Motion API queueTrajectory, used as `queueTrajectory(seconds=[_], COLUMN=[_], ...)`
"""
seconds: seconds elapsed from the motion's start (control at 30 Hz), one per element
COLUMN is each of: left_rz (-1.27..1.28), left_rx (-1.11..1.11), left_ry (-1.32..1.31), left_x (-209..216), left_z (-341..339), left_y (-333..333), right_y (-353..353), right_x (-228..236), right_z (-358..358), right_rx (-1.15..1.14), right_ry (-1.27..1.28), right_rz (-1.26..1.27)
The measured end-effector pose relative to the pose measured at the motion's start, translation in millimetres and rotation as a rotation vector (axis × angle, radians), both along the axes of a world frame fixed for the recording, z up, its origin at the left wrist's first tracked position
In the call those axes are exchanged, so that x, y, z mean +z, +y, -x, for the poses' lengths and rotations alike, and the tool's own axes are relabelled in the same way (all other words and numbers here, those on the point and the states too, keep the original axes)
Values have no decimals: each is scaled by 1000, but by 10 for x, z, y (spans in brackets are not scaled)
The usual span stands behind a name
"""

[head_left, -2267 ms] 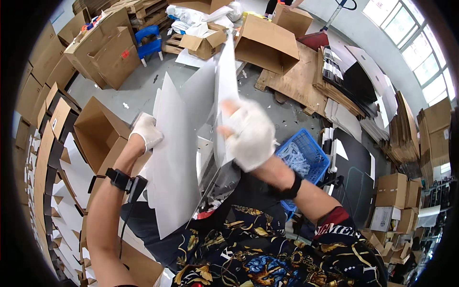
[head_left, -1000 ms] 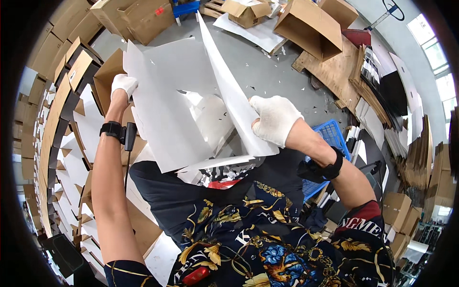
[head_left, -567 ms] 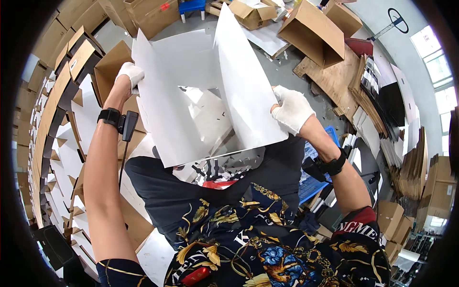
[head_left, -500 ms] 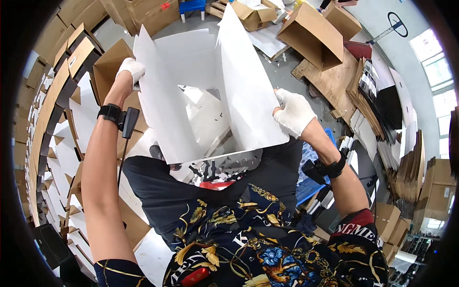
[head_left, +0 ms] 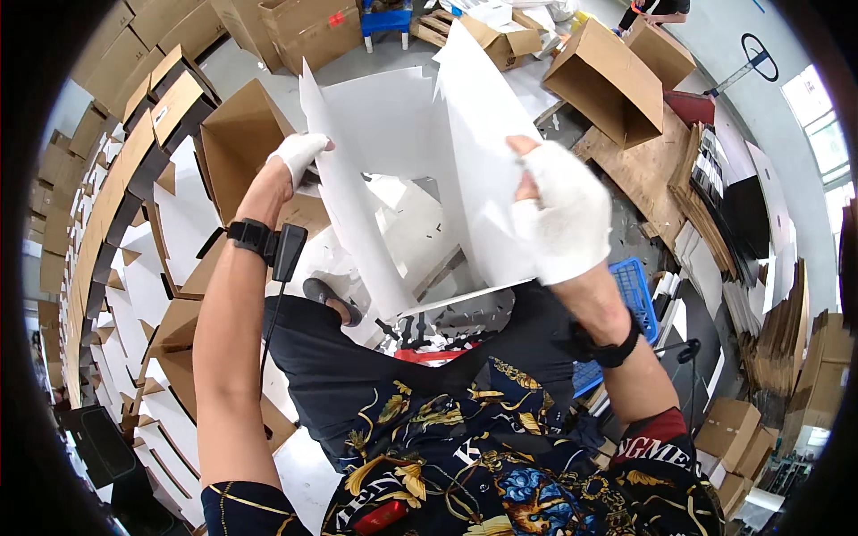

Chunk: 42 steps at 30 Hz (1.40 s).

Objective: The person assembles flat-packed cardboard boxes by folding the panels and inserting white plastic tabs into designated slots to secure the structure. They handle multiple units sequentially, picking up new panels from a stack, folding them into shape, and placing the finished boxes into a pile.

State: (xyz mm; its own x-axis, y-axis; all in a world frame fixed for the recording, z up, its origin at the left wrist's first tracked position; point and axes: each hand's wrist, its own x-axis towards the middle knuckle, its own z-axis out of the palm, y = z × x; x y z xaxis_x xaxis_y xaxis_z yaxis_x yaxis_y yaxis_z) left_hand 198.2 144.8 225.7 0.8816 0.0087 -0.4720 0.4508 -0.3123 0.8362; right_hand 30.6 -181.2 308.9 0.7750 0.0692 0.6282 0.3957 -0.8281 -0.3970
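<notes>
A white cardboard box sleeve [head_left: 380, 116] stands upright between my hands and over my lap, its middle open down to the floor. At its left panel my left hand [head_left: 302, 159], in a white fingerless glove, is closed on the cardboard edge; part of its fingers is hidden. My right hand [head_left: 572, 214], gloved the same way, is over the edge of the tall right panel [head_left: 487, 161]. Its thumb and a fingertip show apart in front of the panel, slightly blurred, with no cardboard visibly pinched between them.
Rows of white-and-brown folded cardboard [head_left: 134, 295] line the left. An open brown carton [head_left: 237, 134] stands beside my left hand, another [head_left: 608, 85] at the far right. A blue crate [head_left: 633, 290] lies by my right forearm. Scraps [head_left: 420, 335] litter the floor. Another person [head_left: 657, 11] is at the far edge.
My right hand has come off its grip on the right panel's edge and appears larger, over the panel. The view has shifted, moving sleeve and surroundings rightward in the picture. My left hand keeps its hold.
</notes>
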Motion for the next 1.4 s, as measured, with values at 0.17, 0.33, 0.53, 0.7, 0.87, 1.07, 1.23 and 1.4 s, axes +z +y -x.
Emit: queueTrajectory(seconds=[0.17, 0.33, 0.53, 0.7, 0.87, 1.07, 1.23, 1.4], left_rz=[227, 192, 145, 11, -75, -235, -224, -513], left_rx=[70, 66, 114, 48, 20, 37, 29, 90], left_ry=[61, 62, 78, 44, 51, -77, -146, -502], left_x=[-186, -106, -127, -107, -165, 0, 12, -42], left_z=[62, 64, 185, 121, 49, 15, -79, -66], left_y=[121, 11, -32, -135, 65, -66, -33, 90], right_y=[842, 1536, 1836, 1887, 1537, 563, 227, -619], right_x=[-849, -1968, -1926, -2304, -1820, -1019, -1172, -1352], right_z=[-386, -1099, -1154, -1296, -1095, -130, 397, 313], right_rx=[284, 252, 452, 434, 243, 832, 667, 391], right_ry=[390, 718, 1339, 1209, 849, 941, 936, 604], right_rz=[-250, -223, -776, -515, -118, -67, 761, 646])
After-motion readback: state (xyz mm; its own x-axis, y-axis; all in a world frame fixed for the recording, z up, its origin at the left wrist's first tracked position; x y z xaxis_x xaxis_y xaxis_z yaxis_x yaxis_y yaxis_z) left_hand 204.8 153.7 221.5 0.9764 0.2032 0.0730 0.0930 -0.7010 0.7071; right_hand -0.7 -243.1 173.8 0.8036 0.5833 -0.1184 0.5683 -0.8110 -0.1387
